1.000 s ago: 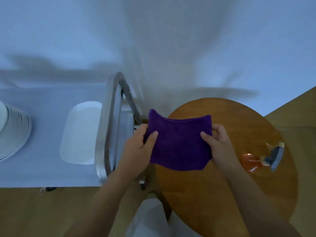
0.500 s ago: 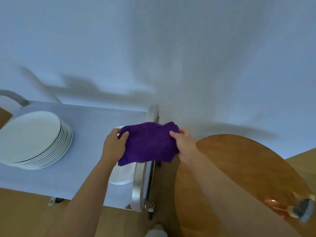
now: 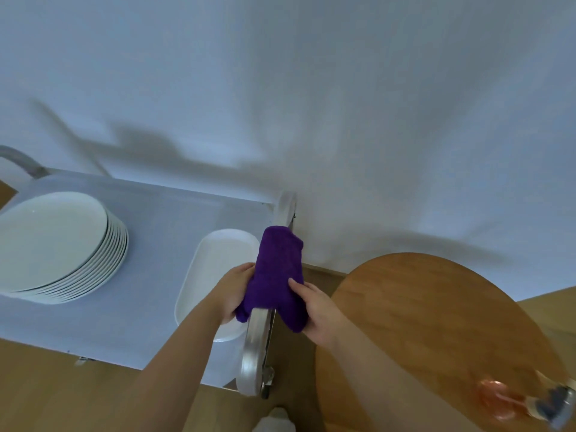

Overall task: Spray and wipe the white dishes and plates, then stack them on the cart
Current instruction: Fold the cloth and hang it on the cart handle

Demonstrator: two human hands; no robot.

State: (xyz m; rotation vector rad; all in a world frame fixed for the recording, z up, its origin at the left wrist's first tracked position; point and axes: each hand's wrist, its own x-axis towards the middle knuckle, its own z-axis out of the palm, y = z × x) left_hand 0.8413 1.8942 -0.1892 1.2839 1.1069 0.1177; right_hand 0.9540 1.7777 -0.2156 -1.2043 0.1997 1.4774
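Your left hand [image 3: 233,291] and right hand [image 3: 314,304] each pinch a side of the purple cloth [image 3: 277,272], draping it over the cart handle [image 3: 255,347]; white dish [image 3: 215,269] and plate stack [image 3: 62,247] sit on the cart, left.

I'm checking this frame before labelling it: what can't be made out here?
Head view only:
- Cart handle: its middle is hidden under the purple cloth.
- Rectangular dish: its right side is covered by the left hand and the cloth.
- Spray bottle: blurred, at the frame's corner.
- Plate stack: count unclear.
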